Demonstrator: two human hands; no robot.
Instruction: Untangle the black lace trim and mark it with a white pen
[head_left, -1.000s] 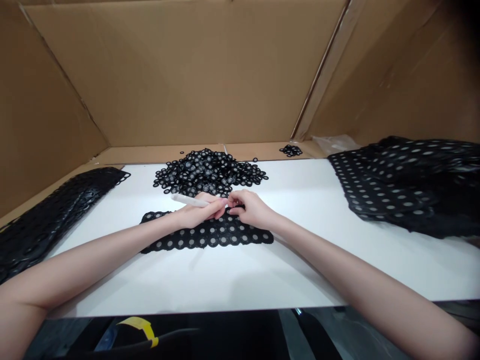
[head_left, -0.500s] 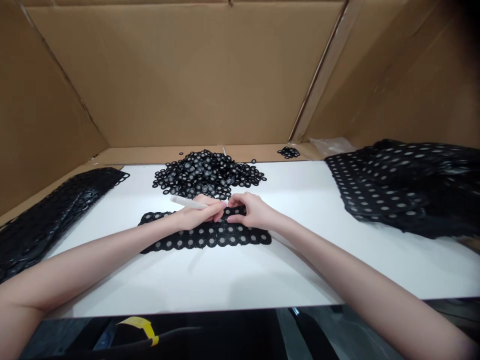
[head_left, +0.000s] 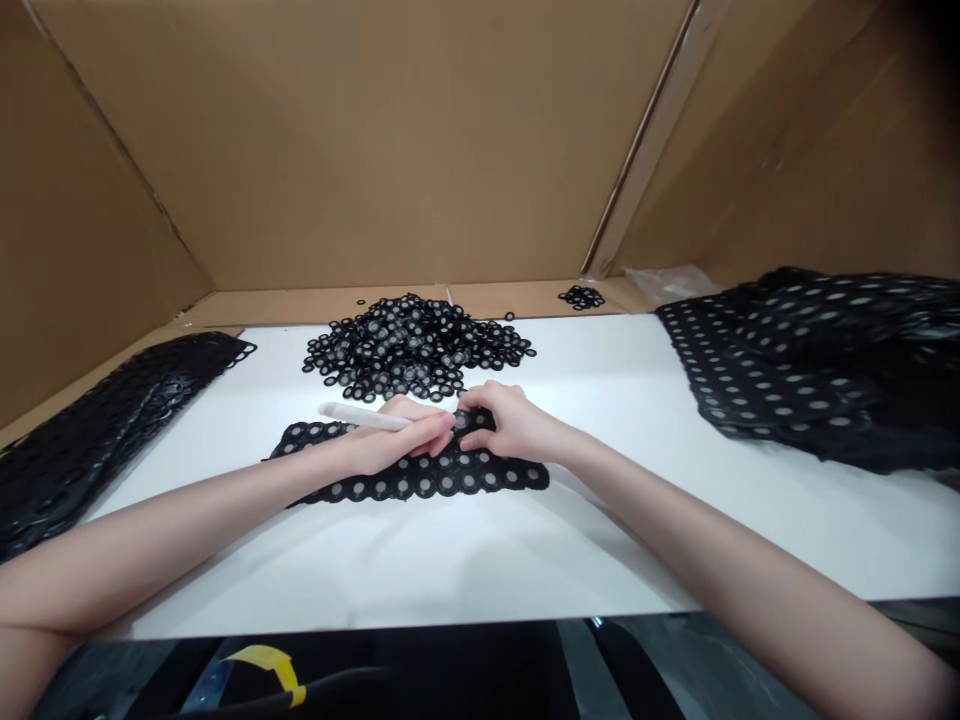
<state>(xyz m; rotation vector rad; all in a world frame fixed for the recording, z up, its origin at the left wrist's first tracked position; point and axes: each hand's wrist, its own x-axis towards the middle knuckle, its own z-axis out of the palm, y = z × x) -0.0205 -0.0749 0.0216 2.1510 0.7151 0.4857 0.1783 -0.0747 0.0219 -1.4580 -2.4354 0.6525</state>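
My left hand (head_left: pixel 401 436) is closed around a white pen-shaped tool (head_left: pixel 364 416). Its shaft slants up to the left, and its tip is hidden at my fingers. Beneath both hands lies a black sheet (head_left: pixel 425 483) with rows of pale round dots and a scalloped edge. My right hand (head_left: pixel 510 424) curls over the sheet's far edge, with the fingers bent and the thumb on the near side, a bit of the sheet between them. The fingertips of the two hands almost meet.
A heap of small black rings and discs (head_left: pixel 405 345) sits just beyond the sheet. A smaller ring pile (head_left: pixel 581 297) is farther right. Black perforated sheets (head_left: pixel 112 420) lie at left, and a dotted black stack (head_left: pixel 810 370) at right. Cardboard walls (head_left: pixel 375 140) enclose the white table (head_left: pixel 375 580).
The white tool now lies flatter, its rear end lower and farther left. My left hand has shifted slightly downward. The sheet's far edge by my right hand looks a little raised.
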